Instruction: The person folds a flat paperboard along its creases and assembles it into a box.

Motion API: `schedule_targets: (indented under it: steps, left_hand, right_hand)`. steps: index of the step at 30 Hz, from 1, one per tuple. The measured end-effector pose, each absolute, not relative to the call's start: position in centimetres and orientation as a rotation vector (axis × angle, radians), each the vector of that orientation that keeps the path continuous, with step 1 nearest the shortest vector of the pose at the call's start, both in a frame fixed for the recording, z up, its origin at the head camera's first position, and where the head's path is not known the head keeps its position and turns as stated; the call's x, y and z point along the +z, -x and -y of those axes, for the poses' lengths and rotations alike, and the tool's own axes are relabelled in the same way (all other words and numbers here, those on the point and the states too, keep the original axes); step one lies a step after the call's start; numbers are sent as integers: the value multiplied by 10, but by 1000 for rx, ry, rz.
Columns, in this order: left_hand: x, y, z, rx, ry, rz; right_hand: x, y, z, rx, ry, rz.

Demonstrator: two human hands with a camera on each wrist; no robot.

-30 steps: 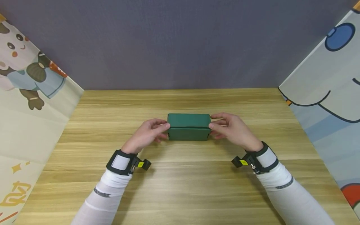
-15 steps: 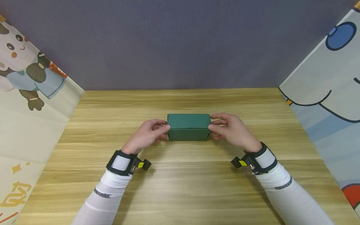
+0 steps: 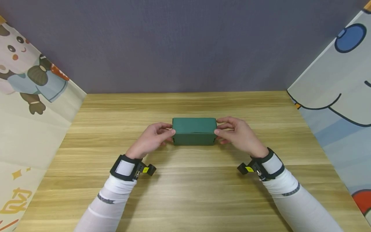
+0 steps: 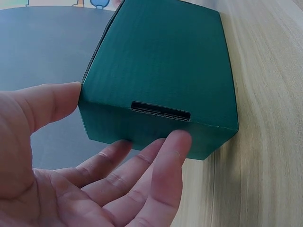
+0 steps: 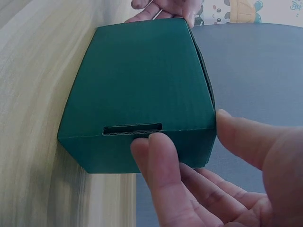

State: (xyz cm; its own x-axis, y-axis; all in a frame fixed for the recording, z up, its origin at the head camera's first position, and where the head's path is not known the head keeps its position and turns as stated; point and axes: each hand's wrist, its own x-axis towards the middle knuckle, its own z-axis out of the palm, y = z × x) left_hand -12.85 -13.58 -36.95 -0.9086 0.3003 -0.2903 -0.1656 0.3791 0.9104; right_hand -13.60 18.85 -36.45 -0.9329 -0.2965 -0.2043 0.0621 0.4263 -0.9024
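Observation:
A green cardboard box (image 3: 194,131) lies lengthwise across the wooden table, its lid down. A narrow slot shows at each end, along the fold of the front face in both wrist views. My left hand (image 3: 149,139) grips the left end, with its thumb (image 4: 64,100) at the lid's front corner and its fingers (image 4: 171,156) at the end face. The right hand (image 3: 240,134) holds the opposite end the same way, thumb (image 5: 236,135) at the lid edge and fingers (image 5: 163,165) against the end. The inside of the box is hidden.
The wooden table (image 3: 188,193) runs back to a dark grey panel (image 3: 185,48). Cartoon-printed panels stand at the left (image 3: 55,122) and right (image 3: 327,96). Each wrist wears a black strap with a small camera, the left camera (image 3: 150,169) and right camera (image 3: 242,168) jutting inward.
The dark gap along the lid's front edge has closed up as both thumbs moved slightly down. The box and hands have otherwise stayed nearly in place.

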Motion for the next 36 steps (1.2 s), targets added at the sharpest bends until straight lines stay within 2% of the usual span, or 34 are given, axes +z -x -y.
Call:
schedule_targets:
  steps: [23, 36]
  left_hand:
    - [-367, 127, 127, 1538, -83, -2289]
    - [-341, 121, 119, 1628, -68, -2609]
  right_hand:
    - [-368, 137, -185, -1572, 150, -2214]
    - [-344, 131, -173, -1546, 267, -2628]
